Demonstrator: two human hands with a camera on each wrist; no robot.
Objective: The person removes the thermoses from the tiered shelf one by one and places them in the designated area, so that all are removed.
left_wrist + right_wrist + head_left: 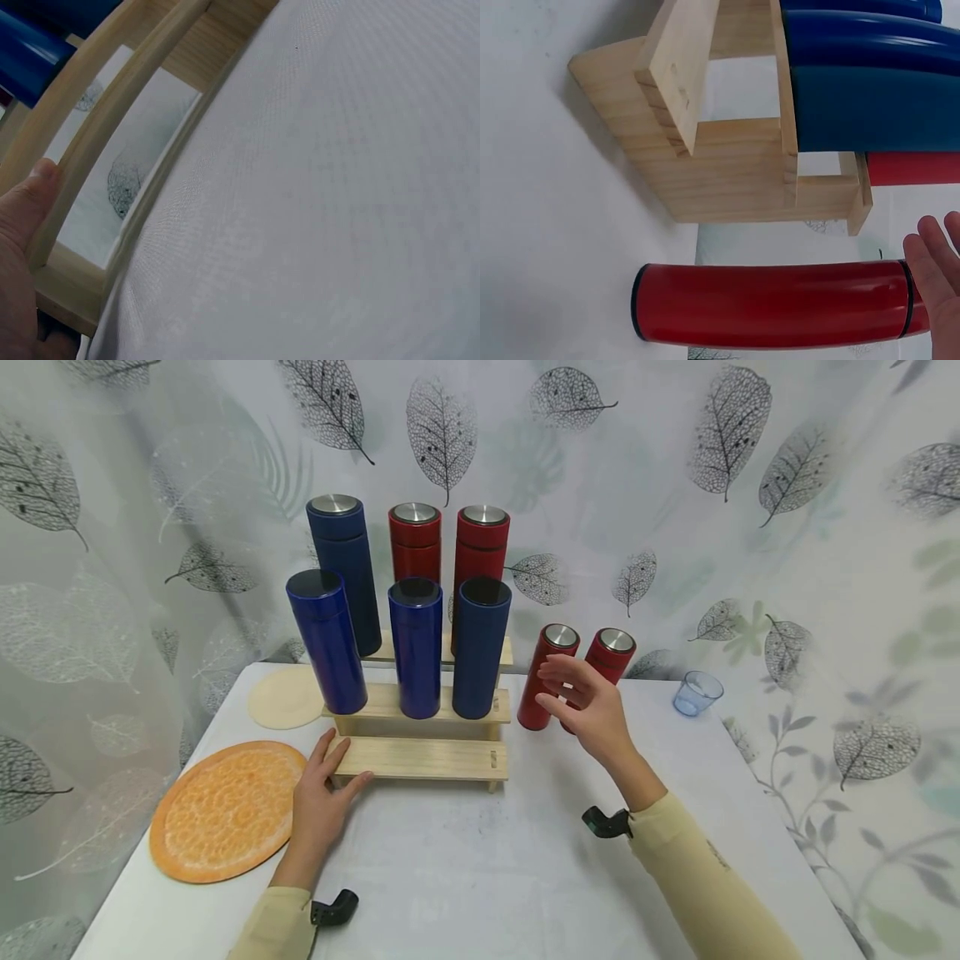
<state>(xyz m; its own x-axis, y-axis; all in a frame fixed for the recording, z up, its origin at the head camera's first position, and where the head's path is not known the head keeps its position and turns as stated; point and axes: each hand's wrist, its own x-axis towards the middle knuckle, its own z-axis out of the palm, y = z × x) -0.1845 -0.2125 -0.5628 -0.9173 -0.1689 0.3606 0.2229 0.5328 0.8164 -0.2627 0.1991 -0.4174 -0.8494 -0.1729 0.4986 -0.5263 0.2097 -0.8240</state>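
Note:
My left hand [318,802] grips the left end of the lowest step of a stepped wooden rack [423,760], its thumb on the front edge. In the left wrist view the thumb [34,193] rests on the plank. My right hand [592,714] is held in front of two red thermoses, fingers spread from the thumb, holding nothing. The nearer red thermos [538,685] stands right of the rack; the other red thermos [613,656] is partly hidden by the hand. Its fingers [930,274] overlap a red thermos's cap end in the right wrist view; contact is unclear.
Three blue thermoses [418,652] stand on the middle step. Behind them on the top step are a dark blue thermos [347,568] and two red thermoses [483,543]. An orange round mat [225,810] and a beige disc [283,697] lie left. A blue-tinted glass [697,693] stands far right.

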